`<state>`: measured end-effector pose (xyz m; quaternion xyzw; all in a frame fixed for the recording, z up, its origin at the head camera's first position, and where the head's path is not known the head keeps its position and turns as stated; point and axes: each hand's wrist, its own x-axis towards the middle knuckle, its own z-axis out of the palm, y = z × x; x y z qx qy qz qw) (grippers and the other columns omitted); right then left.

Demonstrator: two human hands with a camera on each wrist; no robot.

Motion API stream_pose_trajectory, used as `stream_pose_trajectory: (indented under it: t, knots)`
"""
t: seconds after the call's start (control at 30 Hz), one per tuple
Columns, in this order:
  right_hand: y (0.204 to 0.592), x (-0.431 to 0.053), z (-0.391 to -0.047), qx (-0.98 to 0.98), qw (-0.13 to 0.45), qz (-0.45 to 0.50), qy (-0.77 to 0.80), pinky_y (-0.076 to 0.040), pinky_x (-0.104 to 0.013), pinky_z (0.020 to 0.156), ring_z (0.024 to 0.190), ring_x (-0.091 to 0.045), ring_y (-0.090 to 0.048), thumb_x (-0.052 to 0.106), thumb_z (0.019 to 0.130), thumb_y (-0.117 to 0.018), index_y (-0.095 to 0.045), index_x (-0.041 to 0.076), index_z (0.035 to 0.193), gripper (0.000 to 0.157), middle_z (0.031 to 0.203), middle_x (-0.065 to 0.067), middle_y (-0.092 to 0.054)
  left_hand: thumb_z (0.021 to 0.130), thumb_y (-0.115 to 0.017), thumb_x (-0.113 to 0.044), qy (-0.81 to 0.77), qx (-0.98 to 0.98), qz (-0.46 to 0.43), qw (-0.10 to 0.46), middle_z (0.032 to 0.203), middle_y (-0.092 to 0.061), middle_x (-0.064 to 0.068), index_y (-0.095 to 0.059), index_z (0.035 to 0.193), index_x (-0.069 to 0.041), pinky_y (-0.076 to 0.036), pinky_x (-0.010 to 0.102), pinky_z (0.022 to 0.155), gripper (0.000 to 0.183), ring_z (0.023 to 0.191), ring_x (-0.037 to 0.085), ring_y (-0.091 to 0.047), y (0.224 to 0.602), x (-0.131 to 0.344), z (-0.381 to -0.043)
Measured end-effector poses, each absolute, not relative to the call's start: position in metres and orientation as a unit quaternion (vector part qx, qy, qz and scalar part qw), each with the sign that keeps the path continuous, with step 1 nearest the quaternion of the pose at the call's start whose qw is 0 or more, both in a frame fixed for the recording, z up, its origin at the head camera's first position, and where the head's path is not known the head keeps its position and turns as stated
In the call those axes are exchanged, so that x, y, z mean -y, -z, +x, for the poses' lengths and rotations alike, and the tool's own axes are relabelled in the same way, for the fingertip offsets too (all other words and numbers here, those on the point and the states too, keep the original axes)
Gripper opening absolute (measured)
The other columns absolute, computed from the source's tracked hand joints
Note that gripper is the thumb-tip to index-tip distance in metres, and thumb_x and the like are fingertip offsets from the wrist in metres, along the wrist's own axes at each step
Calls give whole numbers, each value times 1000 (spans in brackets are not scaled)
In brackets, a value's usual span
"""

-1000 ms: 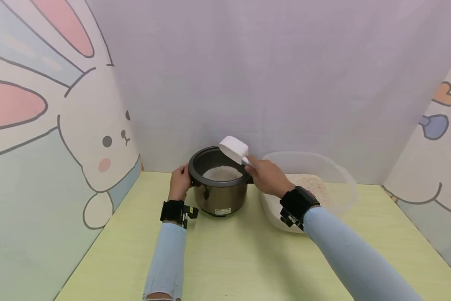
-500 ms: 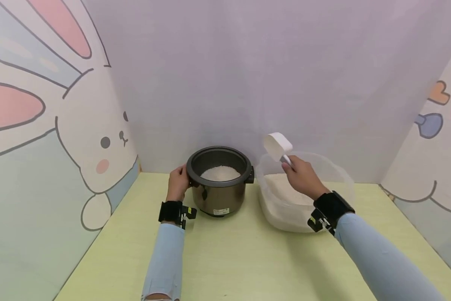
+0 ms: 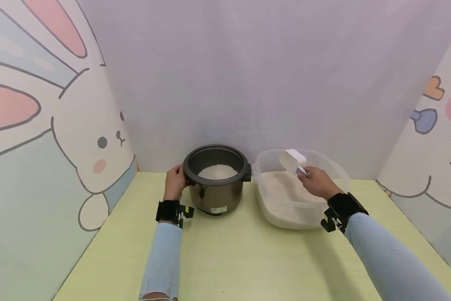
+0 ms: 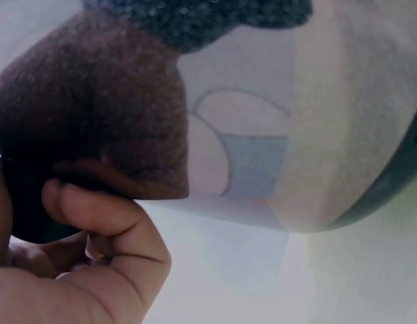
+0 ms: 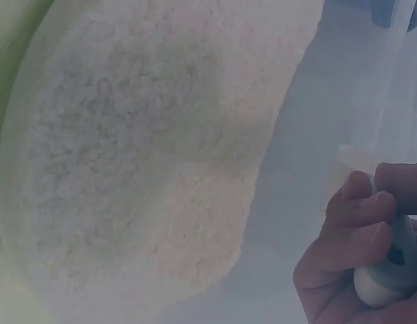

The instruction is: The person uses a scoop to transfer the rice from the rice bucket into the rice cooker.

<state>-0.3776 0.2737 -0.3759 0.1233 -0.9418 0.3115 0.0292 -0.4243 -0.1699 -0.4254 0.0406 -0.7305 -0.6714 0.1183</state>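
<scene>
A dark rice cooker [image 3: 216,197] stands at the back of the table, lid off, with white rice [image 3: 217,171] inside. My left hand [image 3: 175,182] grips its left side handle; the left wrist view shows the fingers curled at the black handle [image 4: 36,209] against the shiny cooker wall. My right hand [image 3: 318,183] holds a white scoop [image 3: 295,159] by its handle [image 5: 391,280], fingers wrapped round it. The scoop is tilted, over a clear plastic tub [image 3: 285,221] of rice [image 3: 280,184]. The inside of the scoop's cup is mostly hidden.
The tub stands just right of the cooker on the pale yellow-green table [image 3: 244,263]. Behind both hangs a plain lilac backdrop [image 3: 225,83]. Panels with cartoon rabbits [image 3: 93,154] flank the table. The cooker's right handle [image 3: 247,172] faces the tub.
My right hand has carried the scoop from above the cooker rightward, then down over the tub. My left hand keeps its grip on the cooker. The view has shifted slightly.
</scene>
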Motion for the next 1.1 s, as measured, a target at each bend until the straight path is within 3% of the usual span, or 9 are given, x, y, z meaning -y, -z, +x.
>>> stream_pose_trajectory:
  t: [0.17,0.3,0.5,0.73,1.1]
  knots:
    - [386,-282,-384,962,37,114,-247,-40,-40,65,68,-25,-50,15,108,-45,-59,-8,106,26,83,-14,-58,111,-46,-34,676,727,38,119,84,-56,8,-68,124,1,-56,25,62,43,68,14,-60,426,170,-421]
    - [385,-282,-379,983,7,44,-177,-39,-42,56,60,-28,-49,11,101,-47,-60,-7,100,23,75,-14,-57,111,-46,-34,676,727,38,119,80,-54,5,-69,123,1,-56,25,62,43,66,12,-58,429,170,-420]
    - [381,-278,-372,991,-12,-25,-130,-43,-46,55,61,-33,-56,3,94,-50,-62,-8,98,16,75,-18,-61,111,-46,-34,675,727,34,123,80,-55,5,-69,119,2,-56,25,62,43,67,13,-59,428,169,-423]
    - [376,-273,-361,994,-31,-22,-107,-38,-44,57,61,-31,-53,1,96,-47,-61,0,82,21,71,-15,-57,111,-48,-33,678,724,36,118,87,-59,9,-69,122,1,-57,26,63,42,69,13,-63,427,169,-424]
    - [379,-272,-366,995,-49,4,-92,-38,-44,58,61,-28,-52,1,97,-47,-60,3,82,20,72,-13,-57,111,-47,-34,675,727,53,115,95,-60,12,-68,125,1,-55,25,63,44,71,13,-62,424,170,-424]
